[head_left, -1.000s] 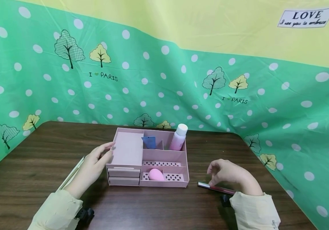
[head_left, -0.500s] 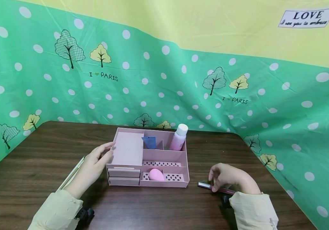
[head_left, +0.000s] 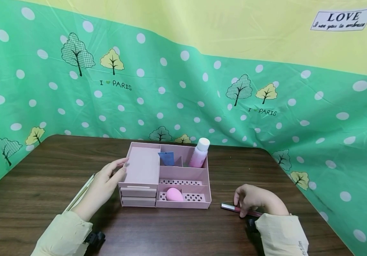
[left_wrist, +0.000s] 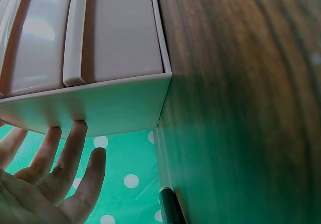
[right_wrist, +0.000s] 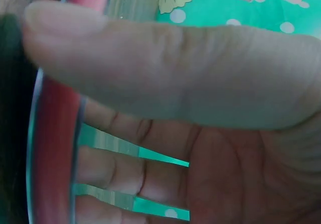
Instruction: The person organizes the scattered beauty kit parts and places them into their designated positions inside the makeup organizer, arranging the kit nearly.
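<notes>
A pink desktop organizer (head_left: 143,165) stands mid-table, with two drawers at its front left. Against its left side my left hand (head_left: 103,185) rests its fingertips; in the left wrist view the fingers (left_wrist: 75,143) are spread and fairly straight, touching the side wall. To the right of the organizer, my right hand (head_left: 257,199) pinches a slim lip gloss tube (head_left: 231,207) that lies low over the table. The right wrist view shows the thumb (right_wrist: 165,73) across the reddish clear tube (right_wrist: 55,148), with fingers on its other side. The hand hides part of the tube.
The organizer holds a pink bottle with a white cap (head_left: 198,155), a blue flat piece (head_left: 167,158) and a pink makeup sponge (head_left: 174,194). Thin sticks (head_left: 81,192) lie beside the left forearm. A green dotted cloth (head_left: 183,96) hangs behind the brown table (head_left: 157,231).
My right hand has shifted slightly right and down along the lip gloss, its thumb now farther from the silver end. The left hand and organizer stay still.
</notes>
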Available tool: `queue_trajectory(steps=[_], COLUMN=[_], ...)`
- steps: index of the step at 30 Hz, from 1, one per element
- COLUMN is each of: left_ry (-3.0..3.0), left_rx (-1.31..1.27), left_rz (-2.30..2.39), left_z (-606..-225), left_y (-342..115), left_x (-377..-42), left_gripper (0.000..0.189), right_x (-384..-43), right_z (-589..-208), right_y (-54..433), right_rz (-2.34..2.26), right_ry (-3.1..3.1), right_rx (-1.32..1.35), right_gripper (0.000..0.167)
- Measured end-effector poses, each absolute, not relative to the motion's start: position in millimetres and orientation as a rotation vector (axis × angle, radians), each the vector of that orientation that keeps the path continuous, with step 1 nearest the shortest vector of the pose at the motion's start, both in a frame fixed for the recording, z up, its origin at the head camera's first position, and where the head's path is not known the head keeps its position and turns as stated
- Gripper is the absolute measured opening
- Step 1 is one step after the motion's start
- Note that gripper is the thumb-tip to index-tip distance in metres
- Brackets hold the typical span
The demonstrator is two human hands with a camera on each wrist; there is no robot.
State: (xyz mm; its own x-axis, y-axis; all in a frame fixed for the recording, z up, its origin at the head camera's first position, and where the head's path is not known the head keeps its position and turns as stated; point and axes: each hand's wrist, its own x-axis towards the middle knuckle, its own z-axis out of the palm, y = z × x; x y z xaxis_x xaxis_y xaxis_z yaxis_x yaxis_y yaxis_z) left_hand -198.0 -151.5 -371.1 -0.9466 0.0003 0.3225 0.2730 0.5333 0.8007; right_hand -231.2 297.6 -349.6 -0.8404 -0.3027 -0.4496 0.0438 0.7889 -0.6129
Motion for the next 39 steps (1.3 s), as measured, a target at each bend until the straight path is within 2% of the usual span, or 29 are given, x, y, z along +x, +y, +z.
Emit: queue_trajectory(steps=[11, 39], left_ry=[-2.496, -2.507], left_rx=[-0.214, -0.208], left_rz=[-1.367, -1.375], left_z=[-371, -370], left_y=[-152, -151], left_x=[-198, -197], left_gripper=[0.04, 0.041], right_x=[-233, -234], right_z=[-352, -345], right_y=[301, 287], right_rz=[-0.807, -0.724], right_ry=[2.463, 2.704], right_rx=[-0.239, -0.35], right_gripper=[0.027, 0.013])
